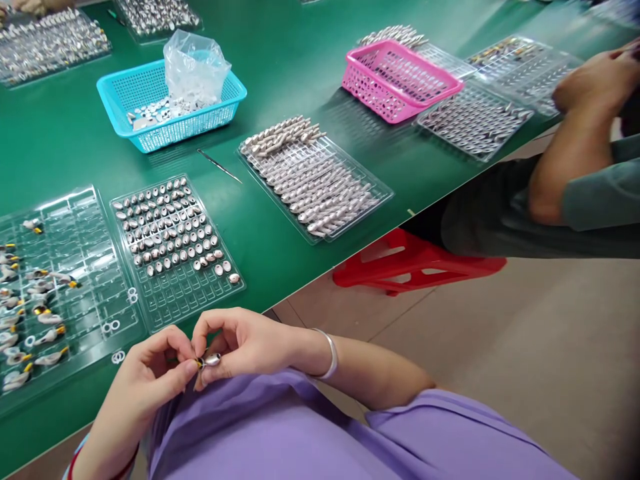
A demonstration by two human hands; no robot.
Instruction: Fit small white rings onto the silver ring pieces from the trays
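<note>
My left hand (150, 373) and my right hand (245, 343) meet at the near edge of the green table (280, 67), over my purple top. Together they pinch one small silver piece with a yellow-and-black end (209, 361); the right fingertips grip the silver body, the left fingertips the dark end. Just beyond my hands lies a clear tray of small oval silver pieces (173, 230). To its left sits a clear tray with finished silver-and-yellow pieces (37, 307) and a few loose white rings.
A clear tray of long silver parts (315, 183), thin tweezers (219, 166), a blue basket with a plastic bag (170, 100) and a pink basket (400, 80) stand further back. A co-worker's arm (580, 153) rests at the right by more trays. A red stool (415, 263) stands below.
</note>
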